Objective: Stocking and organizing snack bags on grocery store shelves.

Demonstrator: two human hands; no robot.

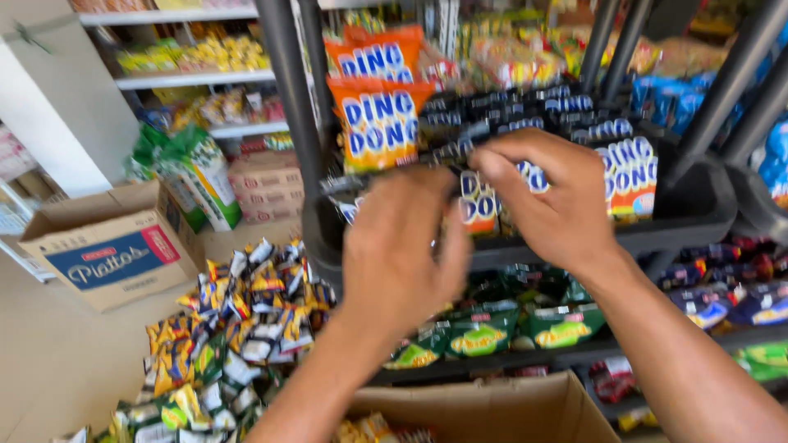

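Cardboard box (492, 410) flaps were seen below as orange snack packets (484, 205) were pressed into the black rack bin (698, 205), left hand (402, 246) and right hand (550, 197) fingers clamped on them; aligning the row seemingly remained.

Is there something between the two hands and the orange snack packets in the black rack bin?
Nothing visible stands between them. The left hand and the right hand are already at the orange snack packets in the black rack bin. Motion blur hides the exact grip of the fingers.
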